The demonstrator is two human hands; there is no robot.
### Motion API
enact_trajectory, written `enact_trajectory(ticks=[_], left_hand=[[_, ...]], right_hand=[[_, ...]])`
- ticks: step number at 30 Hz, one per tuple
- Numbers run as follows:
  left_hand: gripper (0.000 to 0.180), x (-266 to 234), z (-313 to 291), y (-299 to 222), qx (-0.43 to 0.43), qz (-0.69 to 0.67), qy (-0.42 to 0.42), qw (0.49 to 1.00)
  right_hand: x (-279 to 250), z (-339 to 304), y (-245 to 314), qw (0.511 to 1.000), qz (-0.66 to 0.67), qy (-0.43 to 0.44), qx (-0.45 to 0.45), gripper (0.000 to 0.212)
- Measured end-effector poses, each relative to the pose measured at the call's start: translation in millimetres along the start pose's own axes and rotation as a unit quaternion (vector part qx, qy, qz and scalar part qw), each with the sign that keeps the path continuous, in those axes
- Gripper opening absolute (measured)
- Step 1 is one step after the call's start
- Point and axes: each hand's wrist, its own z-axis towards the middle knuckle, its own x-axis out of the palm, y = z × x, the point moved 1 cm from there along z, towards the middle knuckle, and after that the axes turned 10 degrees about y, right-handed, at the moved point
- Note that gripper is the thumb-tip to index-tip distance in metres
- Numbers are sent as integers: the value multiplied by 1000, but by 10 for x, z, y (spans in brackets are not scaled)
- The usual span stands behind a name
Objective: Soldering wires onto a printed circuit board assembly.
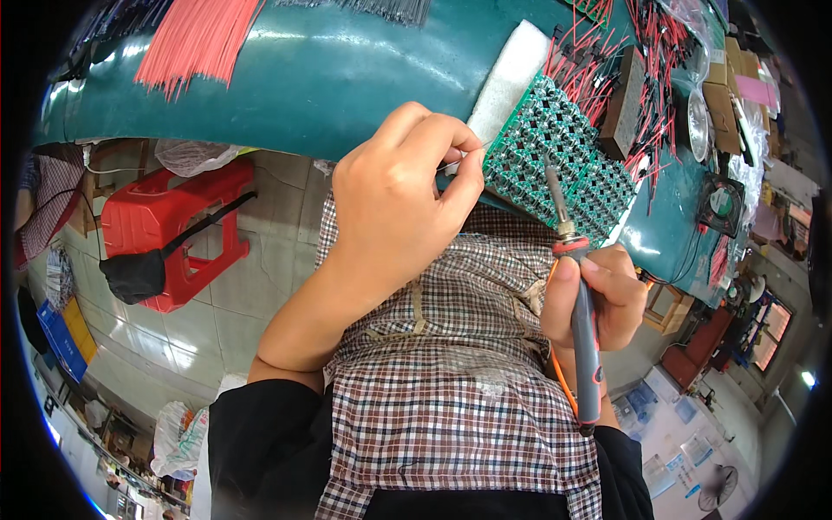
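My right hand (611, 299) grips a soldering iron (587, 347) by its grey and red handle. The iron's metal tip points up and away, over a green circuit board panel (542, 143) packed with small repeated boards. At the panel's left edge, my left hand (403, 186) is closed in a pinch of thumb and forefinger. Whatever sits between those fingertips is too small to make out. Red and black wires (585, 82) rise from the panel's far side. A white foam pad (513, 69) lies along its left, partly under it.
A dark rectangular block (622, 108) rests among the wires. Red wire lengths (199, 43) lie at the far left of the green table (347, 78). A small fan (721, 204) and a metal bowl (696, 126) are at the right. On the floor is a red stool (134, 217).
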Motion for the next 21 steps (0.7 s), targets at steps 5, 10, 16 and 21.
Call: enact_trajectory(ticks=[5,10,16,21], left_hand=[[9,21,-8,17,0,-16,2,1000],[10,17,-20,9,-1,-11,4,1000],[10,16,-24,13,-2,-12,11,1000],[10,19,-25,12,-6,-12,13,1000]], right_hand=[[73,21,-26,1000,17,0,-6,30],[140,46,-59,1000,16,-2,-13,29],[170,67,-61,1000,9,-4,-3,30],[204,73,-25,1000,-7,-7,-2,31]])
